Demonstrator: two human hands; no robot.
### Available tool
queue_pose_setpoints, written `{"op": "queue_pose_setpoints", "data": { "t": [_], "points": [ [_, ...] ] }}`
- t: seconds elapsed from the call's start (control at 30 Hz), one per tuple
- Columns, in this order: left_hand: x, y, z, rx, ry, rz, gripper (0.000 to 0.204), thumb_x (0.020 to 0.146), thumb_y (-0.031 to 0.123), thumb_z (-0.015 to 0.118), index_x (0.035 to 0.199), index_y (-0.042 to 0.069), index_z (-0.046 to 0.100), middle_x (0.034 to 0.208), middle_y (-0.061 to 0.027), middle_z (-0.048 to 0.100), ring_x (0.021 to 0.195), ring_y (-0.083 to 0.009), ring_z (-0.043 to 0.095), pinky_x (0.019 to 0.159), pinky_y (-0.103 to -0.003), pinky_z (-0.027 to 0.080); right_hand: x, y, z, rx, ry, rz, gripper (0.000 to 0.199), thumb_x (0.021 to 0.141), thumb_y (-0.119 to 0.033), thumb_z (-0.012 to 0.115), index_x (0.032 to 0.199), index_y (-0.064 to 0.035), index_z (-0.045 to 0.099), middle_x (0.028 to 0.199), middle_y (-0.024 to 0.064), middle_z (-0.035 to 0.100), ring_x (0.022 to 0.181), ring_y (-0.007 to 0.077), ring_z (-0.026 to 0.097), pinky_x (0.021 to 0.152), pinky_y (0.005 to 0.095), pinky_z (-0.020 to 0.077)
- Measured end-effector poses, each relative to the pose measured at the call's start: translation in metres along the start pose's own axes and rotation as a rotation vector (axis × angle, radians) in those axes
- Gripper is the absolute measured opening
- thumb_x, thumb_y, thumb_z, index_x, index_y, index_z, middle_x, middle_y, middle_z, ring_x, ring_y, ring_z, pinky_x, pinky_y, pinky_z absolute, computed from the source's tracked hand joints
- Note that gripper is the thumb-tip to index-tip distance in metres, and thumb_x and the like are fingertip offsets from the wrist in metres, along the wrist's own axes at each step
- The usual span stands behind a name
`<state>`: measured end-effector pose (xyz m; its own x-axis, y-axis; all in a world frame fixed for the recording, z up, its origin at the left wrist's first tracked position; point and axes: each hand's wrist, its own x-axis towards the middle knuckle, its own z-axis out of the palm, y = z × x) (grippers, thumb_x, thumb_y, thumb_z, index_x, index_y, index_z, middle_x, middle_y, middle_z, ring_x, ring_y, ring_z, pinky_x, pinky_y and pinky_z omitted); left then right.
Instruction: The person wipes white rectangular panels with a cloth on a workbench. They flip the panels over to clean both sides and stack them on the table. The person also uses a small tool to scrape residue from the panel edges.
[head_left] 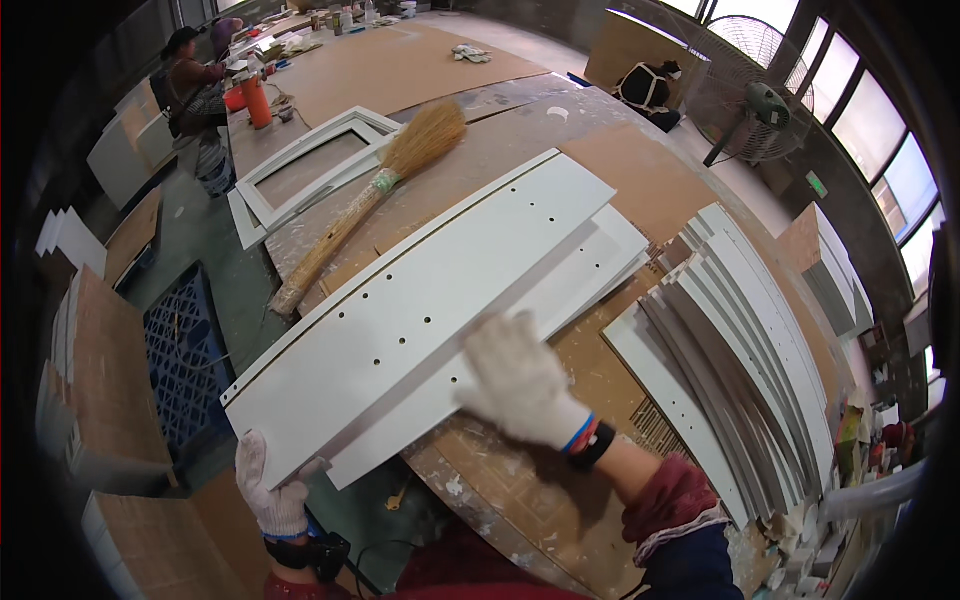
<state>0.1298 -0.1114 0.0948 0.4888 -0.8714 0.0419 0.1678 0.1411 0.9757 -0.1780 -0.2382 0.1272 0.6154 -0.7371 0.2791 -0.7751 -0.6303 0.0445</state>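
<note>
A long white panel (430, 295) with several drilled holes and a groove along its far edge lies slantwise on top of another white panel (415, 425). My left hand (272, 490), in a pale knit glove, grips the upper panel by its near left corner, which juts past the table edge. My right hand (515, 378), gloved too and a little blurred, lies over the lower panel beside the upper one's near edge. Its fingers look stretched out and hold nothing that I can see.
A straw broom (425, 140) and a white frame (315, 165) lie beyond the panels on the worktable (490, 495). Several white panels are stacked in a fanned pile (745, 340) at right. Another person (190, 80) stands at far left. A large fan (765, 105) stands far right.
</note>
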Motion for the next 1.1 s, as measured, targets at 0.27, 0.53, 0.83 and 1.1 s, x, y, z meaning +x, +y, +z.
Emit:
{"op": "queue_pose_setpoints", "data": {
  "t": [0.27,0.53,0.83,1.1],
  "points": [
    [0.013,0.012,0.038,-0.386,-0.131,-0.228,0.037,0.096,0.023,0.049,0.119,-0.005,0.048,0.108,-0.0199,0.060,0.088,-0.0320,0.067,0.063,-0.045,0.062,-0.065,-0.112,-0.008,1.227,-0.316,-0.409,0.029,0.095,-0.032,0.050,0.105,-0.0056,0.057,0.096,0.0146,0.061,0.087,0.0366,0.060,0.076,0.0432,0.0493],
    [0.005,0.013,0.037,-0.314,-0.214,-0.283,0.045,0.093,0.023,0.055,0.122,-0.010,0.045,0.106,-0.0221,0.061,0.084,-0.0291,0.068,0.060,-0.038,0.063,-0.125,-0.039,-0.035,1.060,-0.471,0.519,0.036,0.094,-0.038,0.053,0.116,-0.0110,0.065,0.112,0.0115,0.066,0.101,0.0272,0.064,0.088,0.0332,0.0490],
    [0.029,0.044,0.025,0.393,-0.341,-0.548,0.043,0.091,0.037,0.058,0.090,-0.006,0.062,0.056,-0.0099,0.057,0.040,-0.0207,0.055,0.038,-0.029,0.048,-0.140,-0.030,-0.021,1.090,-0.343,0.612,0.038,0.094,-0.037,0.054,0.119,-0.0097,0.061,0.106,0.0100,0.068,0.094,0.0228,0.065,0.085,0.0318,0.0495],
    [0.055,-0.028,0.027,0.000,-0.259,-0.293,0.046,0.087,0.030,0.069,0.120,0.002,0.051,0.108,-0.0074,0.060,0.090,-0.0148,0.061,0.076,-0.028,0.052,-0.090,0.023,0.026,1.433,0.163,1.067,0.059,0.088,-0.053,0.056,0.115,-0.0012,0.053,0.092,0.0129,0.061,0.080,0.0187,0.061,0.072,0.0314,0.0507]
  ]
}}
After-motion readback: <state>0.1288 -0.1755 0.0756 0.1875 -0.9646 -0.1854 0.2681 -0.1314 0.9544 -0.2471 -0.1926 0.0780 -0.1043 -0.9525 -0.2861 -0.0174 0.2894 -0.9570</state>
